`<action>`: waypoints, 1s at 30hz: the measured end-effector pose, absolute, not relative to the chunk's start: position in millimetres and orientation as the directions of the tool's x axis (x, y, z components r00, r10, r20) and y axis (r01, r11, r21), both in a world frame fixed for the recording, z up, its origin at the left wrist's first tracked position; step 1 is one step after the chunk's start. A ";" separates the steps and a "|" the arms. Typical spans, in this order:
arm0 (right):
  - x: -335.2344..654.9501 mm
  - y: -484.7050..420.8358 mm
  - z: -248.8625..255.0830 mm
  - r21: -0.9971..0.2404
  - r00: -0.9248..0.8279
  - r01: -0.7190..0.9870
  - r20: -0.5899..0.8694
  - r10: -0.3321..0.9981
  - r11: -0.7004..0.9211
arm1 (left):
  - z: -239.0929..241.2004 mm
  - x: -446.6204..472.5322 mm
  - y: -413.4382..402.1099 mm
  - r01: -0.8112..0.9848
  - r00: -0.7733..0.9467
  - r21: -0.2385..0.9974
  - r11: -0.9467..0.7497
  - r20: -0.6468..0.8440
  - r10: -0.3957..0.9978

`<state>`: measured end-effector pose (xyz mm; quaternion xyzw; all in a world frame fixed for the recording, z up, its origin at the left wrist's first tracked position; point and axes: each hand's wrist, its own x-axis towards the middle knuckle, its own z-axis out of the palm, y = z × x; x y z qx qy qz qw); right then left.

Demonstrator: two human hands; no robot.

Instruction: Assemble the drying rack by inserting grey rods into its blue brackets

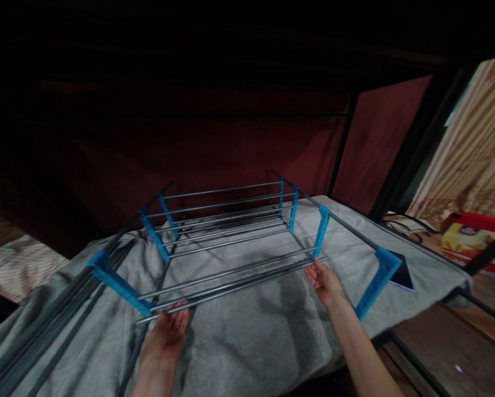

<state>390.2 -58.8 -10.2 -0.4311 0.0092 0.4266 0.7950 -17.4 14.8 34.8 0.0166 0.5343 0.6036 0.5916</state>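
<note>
A rack frame of grey metal tubes (226, 204) joined by blue plastic brackets (117, 284) lies on a grey cloth. Along its near side, a loose metal rod (239, 286) runs beside other crossbars. My left hand (164, 333) is closed on this rod near its left end, palm up, with the fingers curled under it. Close to its right end, below a blue bracket, my right hand (324, 281) pinches the same rod. Another blue bracket (379, 281) stands to the right of my right forearm, with no crossbar joined to it.
Several loose grey tubes (60, 309) lie on the left of the grey cloth (247, 342). A dark phone-like slab (402, 275) rests behind the right bracket. Dark metal posts and a reddish panel (214, 154) enclose the back. A red and yellow box (474, 242) is at the right.
</note>
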 end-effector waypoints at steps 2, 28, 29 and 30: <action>394.0 -60.3 -12.5 -0.659 0.639 -0.702 -0.418 0.646 0.269 | 36.5 -10.7 13.3 -0.700 -0.305 0.669 0.249 -0.596 0.743; 450.2 -76.7 -39.7 -0.699 0.602 -0.706 -0.504 0.619 0.118 | 37.6 -9.6 5.1 -0.717 -0.504 0.694 -0.067 -0.449 0.738; 450.1 -75.5 -39.1 -0.705 0.601 -0.700 -0.496 0.627 0.112 | 37.0 -11.4 4.4 -0.719 -0.501 0.692 -0.067 -0.448 0.740; 450.1 -74.0 -38.5 -0.711 0.597 -0.696 -0.491 0.634 0.104 | 36.4 -13.4 3.8 -0.720 -0.502 0.691 -0.069 -0.449 0.740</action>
